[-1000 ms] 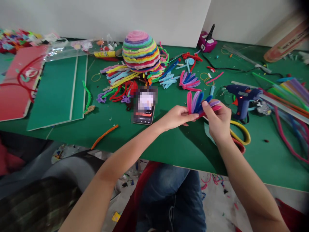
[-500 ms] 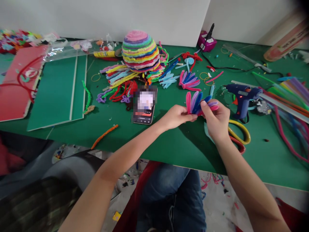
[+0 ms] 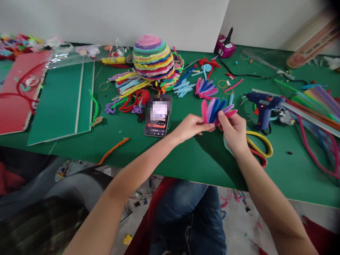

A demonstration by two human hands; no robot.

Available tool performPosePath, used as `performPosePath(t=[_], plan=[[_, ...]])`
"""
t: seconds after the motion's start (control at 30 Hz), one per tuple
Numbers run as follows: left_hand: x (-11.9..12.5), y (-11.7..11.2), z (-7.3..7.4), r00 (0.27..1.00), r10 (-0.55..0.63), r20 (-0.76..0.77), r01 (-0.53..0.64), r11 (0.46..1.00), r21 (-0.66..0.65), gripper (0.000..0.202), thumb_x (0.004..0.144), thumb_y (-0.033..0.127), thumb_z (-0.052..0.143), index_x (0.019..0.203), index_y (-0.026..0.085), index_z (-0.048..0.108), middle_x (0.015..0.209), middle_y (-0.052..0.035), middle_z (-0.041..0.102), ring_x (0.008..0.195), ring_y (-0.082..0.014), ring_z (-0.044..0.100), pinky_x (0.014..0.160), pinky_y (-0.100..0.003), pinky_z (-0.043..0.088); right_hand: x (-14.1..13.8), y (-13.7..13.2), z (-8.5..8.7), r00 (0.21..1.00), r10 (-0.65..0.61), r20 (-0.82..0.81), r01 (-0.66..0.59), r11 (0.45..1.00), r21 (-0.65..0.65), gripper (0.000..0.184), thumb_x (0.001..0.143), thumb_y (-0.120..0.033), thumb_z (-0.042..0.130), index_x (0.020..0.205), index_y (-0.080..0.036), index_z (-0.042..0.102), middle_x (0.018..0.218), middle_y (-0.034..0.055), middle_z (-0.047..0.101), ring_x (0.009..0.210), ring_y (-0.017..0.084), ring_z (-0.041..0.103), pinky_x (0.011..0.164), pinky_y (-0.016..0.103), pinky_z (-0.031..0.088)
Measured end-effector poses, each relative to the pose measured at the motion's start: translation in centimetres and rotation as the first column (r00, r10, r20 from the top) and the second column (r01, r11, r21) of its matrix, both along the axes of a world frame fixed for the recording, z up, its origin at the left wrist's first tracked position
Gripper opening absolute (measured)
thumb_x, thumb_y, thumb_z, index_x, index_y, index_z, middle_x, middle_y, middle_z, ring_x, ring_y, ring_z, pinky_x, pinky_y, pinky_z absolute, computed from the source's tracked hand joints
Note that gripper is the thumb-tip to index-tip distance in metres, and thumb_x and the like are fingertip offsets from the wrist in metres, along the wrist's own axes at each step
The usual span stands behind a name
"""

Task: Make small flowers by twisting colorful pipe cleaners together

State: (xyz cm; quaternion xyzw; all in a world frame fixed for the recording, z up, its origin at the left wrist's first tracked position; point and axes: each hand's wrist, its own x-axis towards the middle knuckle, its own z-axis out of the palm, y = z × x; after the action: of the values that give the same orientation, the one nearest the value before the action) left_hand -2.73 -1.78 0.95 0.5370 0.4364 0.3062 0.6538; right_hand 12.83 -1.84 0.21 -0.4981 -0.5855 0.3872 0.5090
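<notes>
- One fuzzy orange pipe cleaner [image 3: 113,149] lying flat near the front edge of the green felt-covered table [image 3: 186,159], well left of both forearms.
- Yellow-handled scissors [image 3: 261,143] flat on the table just beside the right wrist, partly hidden under it.
- Left hand [image 3: 191,126] a little farther in: thumb and fingertips pinched shut on the bottom of a fan of folded pink, lilac and blue pipe-cleaner loops [image 3: 214,109].
- Right hand [image 3: 233,131] clamped on the same fan from its right side, thumb pressed against the lower ends of the loops.
- Fan held upright, off the table, between a black smartphone [image 3: 156,127] on the left and a dark blue hot-glue gun [image 3: 261,106] on the right.
- Beyond it, a second pink-and-purple loop fan [image 3: 206,88] lying on the felt.
- Farthest back, a rainbow-striped dome of coiled pipe cleaners [image 3: 153,56] amid loose coloured pieces.
</notes>
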Motion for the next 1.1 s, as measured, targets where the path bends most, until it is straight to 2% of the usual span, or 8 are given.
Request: performPosePath(t=[0.1, 0.23, 0.4, 0.53, 0.7, 0.8, 0.97, 1.1], plan=[[0.0, 0.3, -0.2, 1.000, -0.019, 0.018, 0.020, 0.999, -0.037, 0.045, 0.073, 0.056, 0.064, 0.085, 0.013, 0.069, 0.096, -0.0116, 0.072, 0.093, -0.0197, 0.068, 0.065, -0.024, 0.050, 0.2, 0.2, -0.3, 0.999, -0.036, -0.026, 0.036, 0.999, -0.011, 0.036, 0.082, -0.050, 0.057, 0.064, -0.020, 0.053, 0.056, -0.0041, 0.044, 0.049, 0.007, 0.039, 0.048, 0.023, 0.037], [0.1, 0.4, 0.2, 0.998, 0.002, 0.060, 0.006, 0.991, -0.131, 0.058, 0.083, 0.065, 0.043, 0.083, 0.012, 0.069, 0.093, -0.0125, 0.073, 0.088, -0.0184, 0.069, 0.066, -0.024, 0.050, 0.3, 0.4, -0.5, 0.998, -0.031, -0.057, 0.029, 0.999, -0.021, 0.035, 0.081, -0.050, 0.059, 0.065, -0.020, 0.053, 0.057, -0.0043, 0.044, 0.051, 0.007, 0.039, 0.048, 0.023, 0.036], [0.2, 0.2, 0.8, 0.997, -0.067, 0.040, 0.071, 0.991, -0.110, 0.044, 0.086, 0.051, 0.051, 0.085, 0.011, 0.069, 0.097, -0.0133, 0.073, 0.083, -0.0157, 0.070, 0.065, -0.022, 0.047, 0.2, 0.3, -0.1, 1.000, -0.013, -0.028, 0.012, 1.000, -0.026, 0.040, 0.079, -0.054, 0.059, 0.061, -0.020, 0.049, 0.054, -0.0050, 0.040, 0.048, 0.006, 0.034, 0.046, 0.023, 0.032], [0.1, 0.2, 0.6, 0.996, -0.092, 0.017, 0.094, 0.989, -0.114, 0.034, 0.089, 0.041, 0.052, 0.086, 0.011, 0.068, 0.097, -0.0136, 0.073, 0.079, -0.0135, 0.070, 0.065, -0.021, 0.046, 0.1, 0.2, 0.1, 1.000, -0.001, -0.026, 0.001, 1.000, -0.023, 0.042, 0.078, -0.056, 0.059, 0.060, -0.020, 0.047, 0.054, -0.0050, 0.040, 0.048, 0.006, 0.034, 0.046, 0.023, 0.032], [0.1, 0.3, -0.1, 0.999, -0.033, 0.009, 0.034, 0.993, -0.109, 0.031, 0.087, 0.038, 0.055, 0.081, 0.010, 0.066, 0.084, -0.0137, 0.074, 0.072, -0.0156, 0.071, 0.060, -0.023, 0.047, 0.1, 0.6, -0.1, 0.999, 0.021, -0.040, -0.023, 0.999, -0.044, 0.041, 0.078, -0.057, 0.058, 0.062, -0.020, 0.048, 0.055, -0.0049, 0.042, 0.050, 0.006, 0.037, 0.048, 0.023, 0.034], [0.1, 0.4, -0.4, 0.999, 0.035, -0.005, -0.035, 0.998, -0.050, 0.031, 0.087, 0.038, 0.055, 0.080, 0.009, 0.065, 0.081, -0.0131, 0.073, 0.070, -0.0160, 0.071, 0.056, -0.021, 0.046, 0.2, 0.5, 0.2, 0.997, 0.076, -0.002, -0.076, 0.994, -0.080, 0.041, 0.075, -0.059, 0.059, 0.069, -0.020, 0.053, 0.058, -0.0044, 0.047, 0.052, 0.007, 0.041, 0.048, 0.023, 0.034], [0.2, 0.4, -0.7, 0.995, 0.095, -0.021, -0.093, 0.991, 0.099, 0.043, 0.083, 0.050, 0.055, 0.084, 0.009, 0.067, 0.090, -0.0140, 0.073, 0.069, -0.0154, 0.071, 0.050, -0.019, 0.040, 0.4, 0.2, 0.5, 0.989, 0.136, 0.063, -0.131, 0.988, -0.078, 0.040, 0.073, -0.057, 0.062, 0.064, -0.019, 0.051, 0.055, -0.0048, 0.047, 0.051, 0.007, 0.040, 0.048, 0.023, 0.032], [0.2, 0.5, -0.5, 0.993, 0.110, -0.033, -0.110, 0.994, 0.027, 0.057, 0.080, 0.063, 0.052, 0.104, 0.013, 0.064, 0.093, -0.0128, 0.073, 0.063, -0.0132, 0.069, 0.045, -0.018, 0.034, 0.6, 2.9, 0.7, 1.000, 0.002, 0.031, 0.001, 0.995, -0.103, 0.034, 0.077, -0.047, 0.062, 0.060, -0.019, 0.051, 0.050, -0.0062, 0.043, 0.047, 0.006, 0.036, 0.047, 0.024, 0.029]])
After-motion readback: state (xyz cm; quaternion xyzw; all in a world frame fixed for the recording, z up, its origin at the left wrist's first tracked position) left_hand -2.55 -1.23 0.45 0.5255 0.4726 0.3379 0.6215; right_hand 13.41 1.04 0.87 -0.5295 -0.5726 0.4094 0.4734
